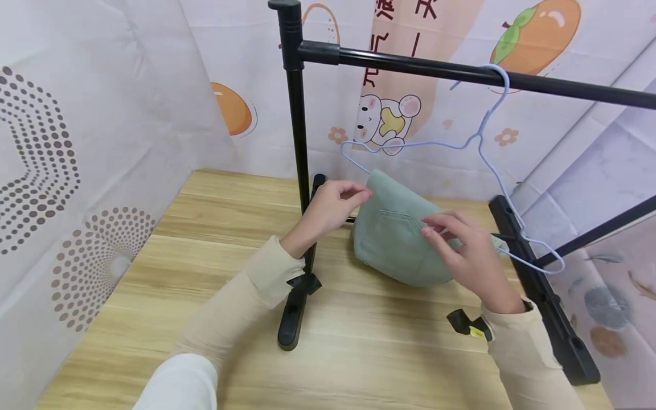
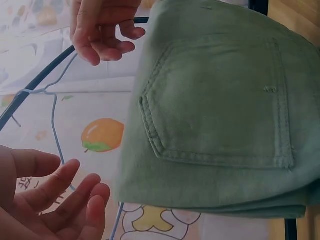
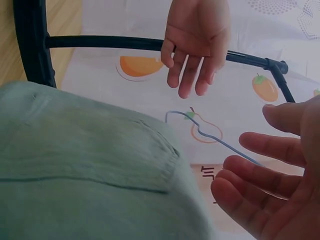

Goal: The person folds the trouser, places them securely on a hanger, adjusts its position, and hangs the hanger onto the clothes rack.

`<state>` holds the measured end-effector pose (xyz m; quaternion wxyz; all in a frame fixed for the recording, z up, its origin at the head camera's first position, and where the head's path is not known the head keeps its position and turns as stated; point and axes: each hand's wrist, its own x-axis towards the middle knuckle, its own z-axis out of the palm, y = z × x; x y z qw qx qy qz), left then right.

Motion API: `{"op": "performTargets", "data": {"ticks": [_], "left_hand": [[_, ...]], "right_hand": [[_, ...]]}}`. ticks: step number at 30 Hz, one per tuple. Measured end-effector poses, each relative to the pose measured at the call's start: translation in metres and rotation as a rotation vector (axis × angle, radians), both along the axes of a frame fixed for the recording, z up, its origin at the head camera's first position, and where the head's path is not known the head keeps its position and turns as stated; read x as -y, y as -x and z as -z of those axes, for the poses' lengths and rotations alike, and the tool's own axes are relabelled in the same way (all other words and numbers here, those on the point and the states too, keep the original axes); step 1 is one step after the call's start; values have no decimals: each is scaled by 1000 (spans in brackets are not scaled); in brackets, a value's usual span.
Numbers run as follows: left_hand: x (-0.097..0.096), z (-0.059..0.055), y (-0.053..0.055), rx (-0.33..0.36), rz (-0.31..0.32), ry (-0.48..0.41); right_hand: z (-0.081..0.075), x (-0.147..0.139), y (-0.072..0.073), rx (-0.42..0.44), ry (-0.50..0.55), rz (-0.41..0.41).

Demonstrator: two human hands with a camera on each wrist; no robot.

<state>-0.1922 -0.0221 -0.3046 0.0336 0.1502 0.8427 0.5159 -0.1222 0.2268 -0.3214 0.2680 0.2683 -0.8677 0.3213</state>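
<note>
A pair of light green jeans (image 1: 397,233), folded over, hangs on the lower bar of a pale blue wire hanger (image 1: 482,131). A stitched pocket (image 2: 215,105) faces the left wrist camera. My left hand (image 1: 335,205) is by the upper left corner of the jeans, its fingers loosely bent and holding nothing. To the right, my right hand (image 1: 463,247) hovers in front of the cloth with relaxed fingers. Both wrist views show a gap between the fingers of each hand and the fabric. The folded cloth hides most of the hanger's lower bar.
The hanger's hook sits over the black rail (image 1: 410,61) of a garment rack. A black upright (image 1: 297,114) stands left of the jeans, and black feet (image 1: 291,324) rest on the wood-grain table (image 1: 359,353). Printed curtains (image 1: 246,57) hang behind and at the sides.
</note>
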Motion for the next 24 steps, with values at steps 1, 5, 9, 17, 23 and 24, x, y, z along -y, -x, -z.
{"op": "performTargets", "data": {"ticks": [1, 5, 9, 17, 23, 24], "left_hand": [[2, 1, -1, -15, -6, 13], [9, 8, -4, -54, -5, 27], [19, 17, -8, -67, 25, -5], [42, 37, -24, -96, 62, 40], [60, 46, -35, -111, 102, 93], [63, 47, -36, -107, 112, 95]], "right_hand": [[1, 2, 1, -2, -1, -5], [7, 9, 5, -4, -17, -15], [12, 19, 6, 40, -97, -39], [28, 37, 7, 99, -118, -119], [41, 50, 4, 155, -96, -142], [43, 52, 3, 167, -96, -140]]}}
